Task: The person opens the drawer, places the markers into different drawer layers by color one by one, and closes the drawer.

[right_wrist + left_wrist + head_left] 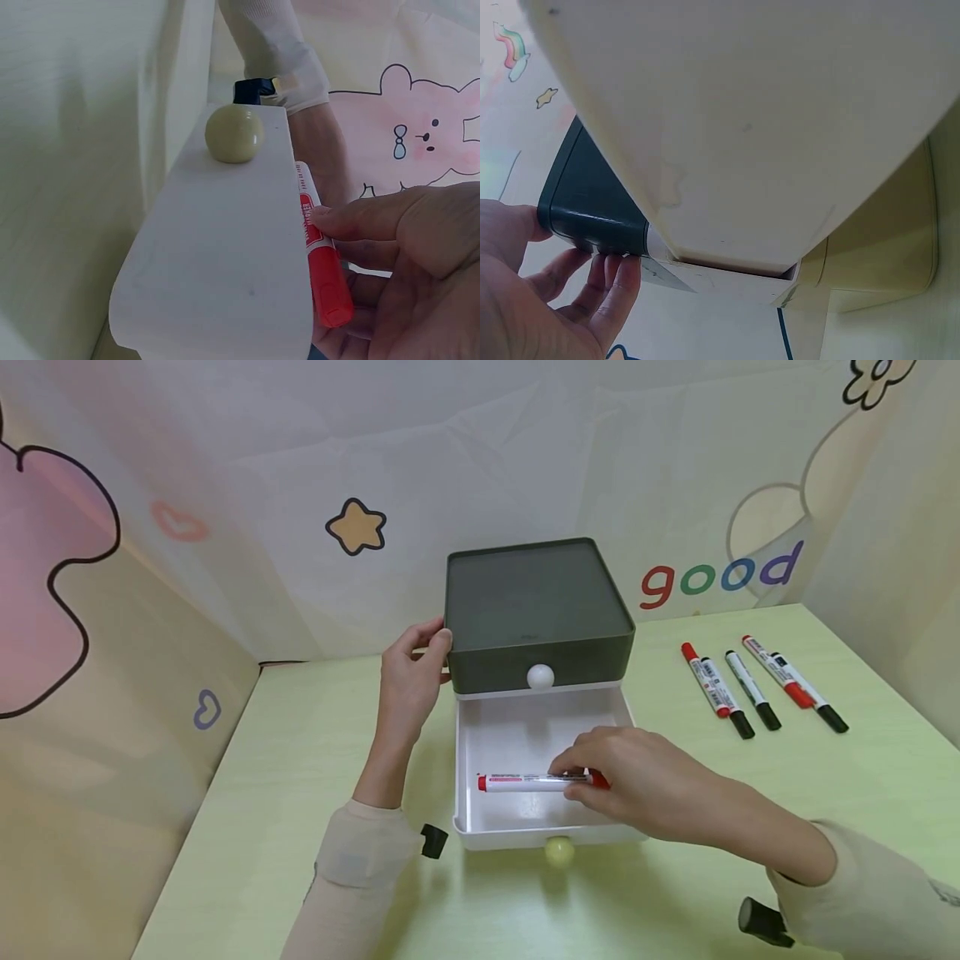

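A small drawer box (536, 597) with a dark grey upper part stands at the back of the table. Its white lower drawer (510, 841) is pulled out toward me. My left hand (415, 677) holds the box at its left side, thumb near the front corner; the left wrist view shows its fingers (615, 296) against the dark wall. Over the open drawer, my right hand (637, 781) pinches a white marker with red ends (517, 783) near its right end. In the right wrist view the marker's red cap (330, 289) shows beside the drawer front.
Several red and black markers (742, 681) lie on the table (300, 777) to the right of the box. A white knob (540, 677) sits on the upper drawer, a yellowish knob (559, 852) on the lower one. A printed cloth (487, 452) hangs behind.
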The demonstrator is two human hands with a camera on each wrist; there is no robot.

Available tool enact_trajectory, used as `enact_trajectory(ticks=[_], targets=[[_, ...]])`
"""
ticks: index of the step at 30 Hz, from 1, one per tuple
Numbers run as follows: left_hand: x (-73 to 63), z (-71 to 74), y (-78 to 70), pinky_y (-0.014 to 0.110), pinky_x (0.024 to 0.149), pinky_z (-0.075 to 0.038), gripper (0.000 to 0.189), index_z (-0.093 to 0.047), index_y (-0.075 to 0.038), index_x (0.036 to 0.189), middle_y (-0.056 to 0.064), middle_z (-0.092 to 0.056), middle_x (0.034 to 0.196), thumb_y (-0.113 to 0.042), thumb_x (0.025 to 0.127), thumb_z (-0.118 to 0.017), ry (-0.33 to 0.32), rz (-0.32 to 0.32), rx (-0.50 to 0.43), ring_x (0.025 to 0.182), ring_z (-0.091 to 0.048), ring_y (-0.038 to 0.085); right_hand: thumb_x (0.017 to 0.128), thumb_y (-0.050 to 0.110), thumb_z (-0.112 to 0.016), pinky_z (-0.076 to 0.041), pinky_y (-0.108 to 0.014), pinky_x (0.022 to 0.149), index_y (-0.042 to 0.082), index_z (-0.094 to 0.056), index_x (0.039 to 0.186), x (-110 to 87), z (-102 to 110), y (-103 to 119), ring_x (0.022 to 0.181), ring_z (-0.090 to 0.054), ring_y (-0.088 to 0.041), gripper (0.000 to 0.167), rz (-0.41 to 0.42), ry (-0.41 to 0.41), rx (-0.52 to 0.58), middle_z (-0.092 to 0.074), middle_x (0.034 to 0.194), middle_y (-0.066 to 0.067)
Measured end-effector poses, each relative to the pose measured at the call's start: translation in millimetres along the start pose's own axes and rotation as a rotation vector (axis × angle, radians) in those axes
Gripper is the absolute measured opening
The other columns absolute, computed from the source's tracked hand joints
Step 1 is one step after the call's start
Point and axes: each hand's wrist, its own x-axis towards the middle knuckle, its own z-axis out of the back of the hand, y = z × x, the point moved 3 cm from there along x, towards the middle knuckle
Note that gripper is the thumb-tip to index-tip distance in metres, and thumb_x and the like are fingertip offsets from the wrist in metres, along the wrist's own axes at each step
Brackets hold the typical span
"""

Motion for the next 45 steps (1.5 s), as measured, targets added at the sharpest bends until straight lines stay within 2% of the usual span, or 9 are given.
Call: enact_trajectory(ticks=[7,16,26,39,45], targets=[[0.0,-0.4,0.3,0.040,0.085,-0.062,0.036,-0.068,-0.012,0.137,0.008,-0.065,0.113,-0.024,0.104,-0.059,0.001,0.001,0.007,0.093,-0.065,0.025,0.090,0.014,-0.081,-0.049,-0.025,0.065,0.014,-0.080,0.110,1.0,-5,-2,0.078,-0.056,-0.006,0.021,-0.010,0.027,0.003,-0.073,0.098,0.007],[1.4,-0.3,0.8,0.040,0.084,-0.062,0.035,-0.069,-0.012,0.135,0.007,-0.066,0.113,-0.024,0.104,-0.059,-0.001,0.009,-0.001,0.093,-0.065,0.025,0.090,0.012,-0.080,-0.051,-0.026,0.067,0.015,-0.080,0.109,2.4,-9,-3,0.080,-0.058,-0.008,0.019,0.006,0.018,0.010,-0.072,0.098,0.008],[2.2,0.1,0.5,0.038,0.083,-0.062,0.035,-0.069,-0.012,0.136,0.007,-0.066,0.113,-0.024,0.104,-0.059,-0.001,0.008,0.000,0.093,-0.065,0.024,0.091,0.012,-0.078,-0.051,-0.025,0.065,0.015,-0.081,0.105,1.2,-8,-7,0.078,-0.057,-0.004,0.015,-0.044,0.018,0.051,-0.067,0.090,0.013],[0.9,-0.1,0.6,0.038,0.083,-0.062,0.036,-0.068,-0.012,0.136,0.007,-0.067,0.114,-0.023,0.104,-0.059,0.002,0.014,-0.005,0.093,-0.066,0.025,0.093,0.013,-0.076,-0.051,-0.025,0.065,0.013,-0.080,0.106,-8.5,3,-15,0.079,-0.058,-0.005,0.014,-0.027,-0.074,0.083,-0.066,0.088,0.017],[0.4,0.0,0.2,0.039,0.084,-0.062,0.036,-0.068,-0.012,0.137,0.007,-0.066,0.115,-0.023,0.104,-0.059,0.003,0.006,-0.005,0.093,-0.066,0.025,0.094,0.013,-0.075,-0.053,-0.025,0.066,0.012,-0.079,0.108,-14.4,14,-22,0.081,-0.059,-0.007,0.014,-0.061,-0.122,0.118,-0.069,0.091,0.016]])
